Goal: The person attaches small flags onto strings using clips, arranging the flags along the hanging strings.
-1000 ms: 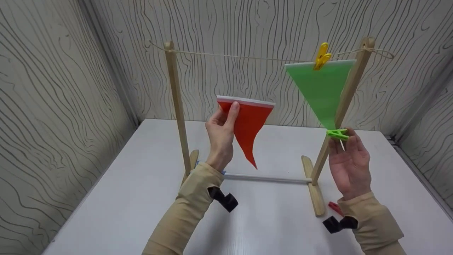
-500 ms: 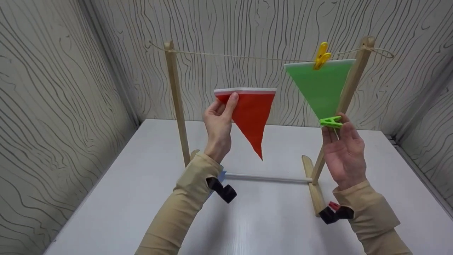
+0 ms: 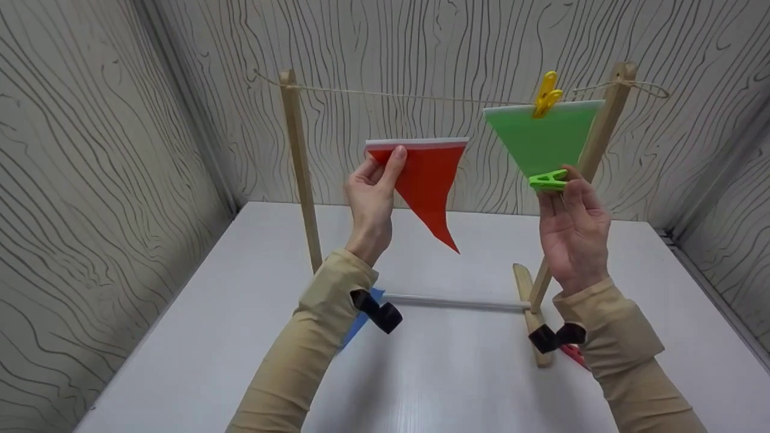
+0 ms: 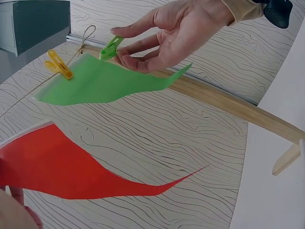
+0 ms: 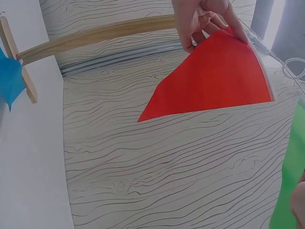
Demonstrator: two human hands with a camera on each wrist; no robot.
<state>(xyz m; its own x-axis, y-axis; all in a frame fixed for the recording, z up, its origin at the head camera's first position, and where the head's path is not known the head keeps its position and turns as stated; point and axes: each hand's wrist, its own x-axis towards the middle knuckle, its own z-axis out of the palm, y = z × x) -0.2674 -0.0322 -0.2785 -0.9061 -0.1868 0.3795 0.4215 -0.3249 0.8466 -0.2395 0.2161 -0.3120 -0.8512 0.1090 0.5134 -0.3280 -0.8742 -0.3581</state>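
My left hand (image 3: 372,201) pinches a red triangular pennant (image 3: 430,180) near the left end of its white top edge, thumb in front. The pennant hangs point down, below the string (image 3: 385,94). My right hand (image 3: 574,231) pinches a light green clothespin (image 3: 548,180) between thumb and fingers, in front of the lower part of a green pennant (image 3: 541,138). That pennant hangs from the string by a yellow clothespin (image 3: 546,96). In the left wrist view the right hand's thumb and fingertips press the green clothespin (image 4: 110,48) from both sides.
Two wooden posts (image 3: 298,156) hold the string, joined low down by a white rod (image 3: 457,301). A blue pennant (image 3: 361,322) lies on the white table (image 3: 445,373), partly behind the left sleeve. A red clothespin (image 3: 574,355) lies beside the right foot of the stand, partly covered by the right wrist.
Both hands have risen toward the string, the left with the red pennant, the right with the green clothespin. The right hand has also shifted left. The hung green pennant has stayed put.
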